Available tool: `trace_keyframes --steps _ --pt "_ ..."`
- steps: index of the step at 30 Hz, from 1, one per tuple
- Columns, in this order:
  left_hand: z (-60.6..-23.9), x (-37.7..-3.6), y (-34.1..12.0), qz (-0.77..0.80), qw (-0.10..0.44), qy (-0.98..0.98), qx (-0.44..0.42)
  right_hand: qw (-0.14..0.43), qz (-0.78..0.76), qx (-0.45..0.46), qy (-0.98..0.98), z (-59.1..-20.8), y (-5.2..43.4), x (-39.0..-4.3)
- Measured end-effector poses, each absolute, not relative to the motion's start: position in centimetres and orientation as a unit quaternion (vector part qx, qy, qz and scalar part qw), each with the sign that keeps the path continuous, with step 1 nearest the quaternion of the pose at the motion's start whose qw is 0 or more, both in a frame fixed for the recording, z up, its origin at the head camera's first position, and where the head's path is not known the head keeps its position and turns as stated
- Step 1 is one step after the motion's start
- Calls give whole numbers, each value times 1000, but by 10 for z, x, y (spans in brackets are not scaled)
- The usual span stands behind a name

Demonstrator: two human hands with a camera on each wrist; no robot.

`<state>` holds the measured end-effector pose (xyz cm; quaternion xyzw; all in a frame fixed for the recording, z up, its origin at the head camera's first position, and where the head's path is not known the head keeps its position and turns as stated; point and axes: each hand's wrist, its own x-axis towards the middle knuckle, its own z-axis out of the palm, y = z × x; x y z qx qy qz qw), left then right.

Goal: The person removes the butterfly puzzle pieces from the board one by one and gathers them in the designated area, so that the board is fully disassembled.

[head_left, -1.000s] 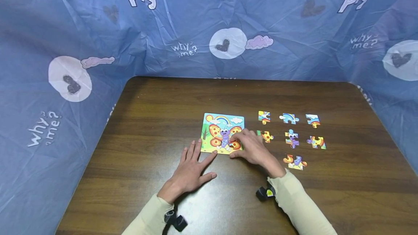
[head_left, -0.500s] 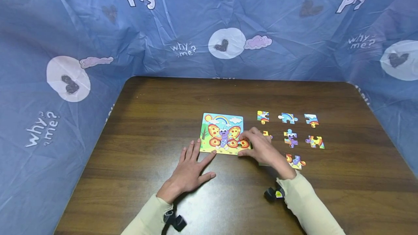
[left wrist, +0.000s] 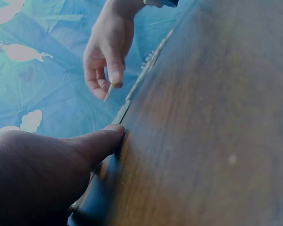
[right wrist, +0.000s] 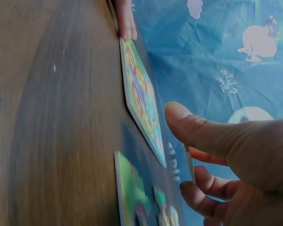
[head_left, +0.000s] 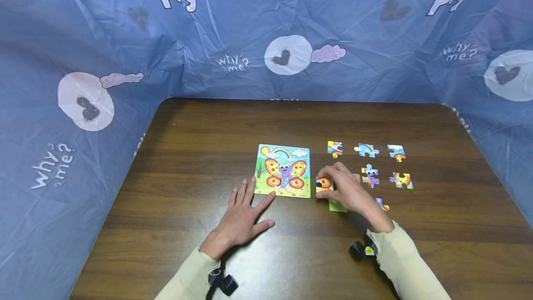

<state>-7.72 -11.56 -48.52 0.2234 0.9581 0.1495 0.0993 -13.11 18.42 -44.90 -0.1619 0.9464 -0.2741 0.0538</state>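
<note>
- A puzzle piece (head_left: 324, 183) with an orange-red wing pattern is pinched between the thumb and fingers of the right hand (head_left: 347, 190), held just right of the butterfly puzzle board (head_left: 283, 170).
- The left hand (head_left: 243, 216) is laid flat with fingers spread, its index fingertip pressed against the board's lower edge.
- A green piece (head_left: 336, 205) is partly covered by the right hand.
- Loose pieces are laid out in rows to the right, among them a rainbow piece (head_left: 366, 150) and a butterfly-face piece (head_left: 370, 175).
- Everything is carried by a dark wooden table (head_left: 200, 152), which is walled in by a blue printed cloth (head_left: 83, 50).
</note>
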Motion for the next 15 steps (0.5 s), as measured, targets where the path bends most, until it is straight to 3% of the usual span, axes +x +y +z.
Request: trace_keyframes --steps 15 --pt "-484 -77 -115 148 102 959 221 24 -277 -144 950 -437 236 -118"
